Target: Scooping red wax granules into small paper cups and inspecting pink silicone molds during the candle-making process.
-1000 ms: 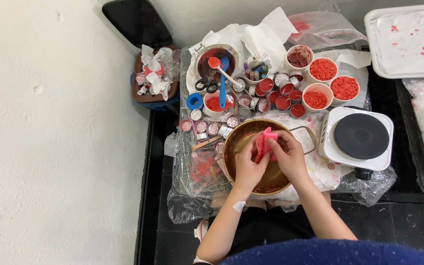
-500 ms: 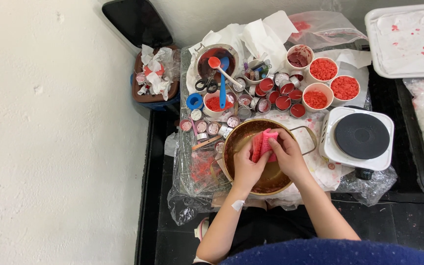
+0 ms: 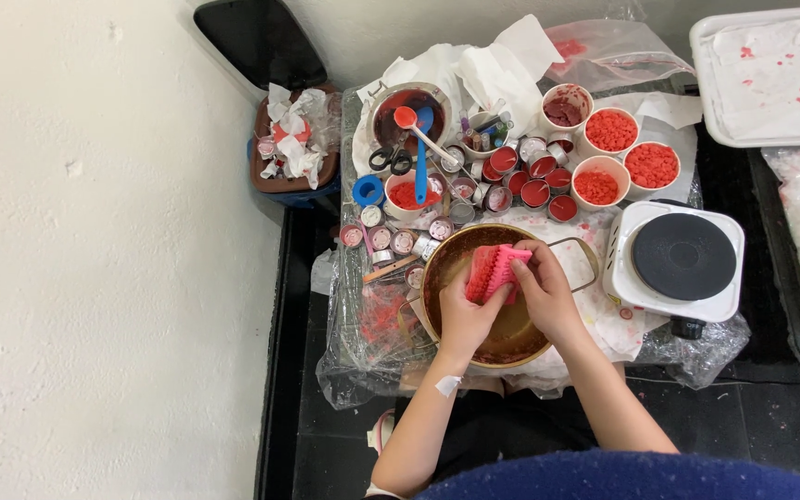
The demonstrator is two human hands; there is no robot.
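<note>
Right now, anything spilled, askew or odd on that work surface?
Yes. Red splatter marks the white tray at top right, and red crumbs lie on the clear plastic sheet left of the brass pot. Both hands, left hand and right hand, hold a pink mould over that pot.

I work in a home craft corner: beside my hotplate (image 3: 679,260) stand bowls of red wax pieces (image 3: 611,131) and small tins (image 3: 391,239).
</note>
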